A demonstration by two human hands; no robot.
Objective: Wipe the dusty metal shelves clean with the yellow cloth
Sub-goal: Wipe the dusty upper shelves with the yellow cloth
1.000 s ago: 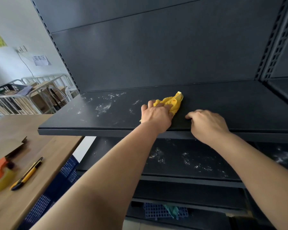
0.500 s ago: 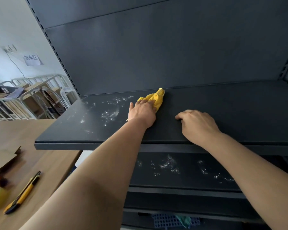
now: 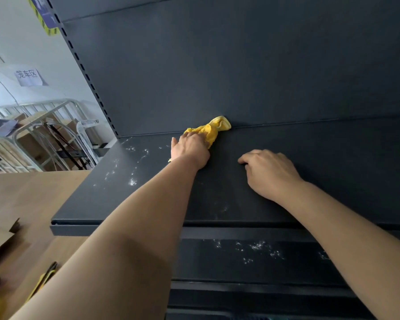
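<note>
We see our left hand stretched to the back of the upper metal shelf, pressing down on the yellow cloth with the fingers closed over it; the bunched cloth sticks out past the fingers and touches the seam where the shelf meets the dark back panel; our right hand rests on the same shelf to the right of the left one, apart from the cloth, fingers curled under and holding nothing; white dust lies in patches and specks on the shelf to the left of our left hand, while the surface around and to the right of our hands looks dark and mostly plain; the lower shelf beneath it carries scattered white specks too; to the left stands a wooden desk, with a yellow utility knife near its lower edge, partly hidden by our left forearm; further back, metal cage trolleys stand against a pale wall.
</note>
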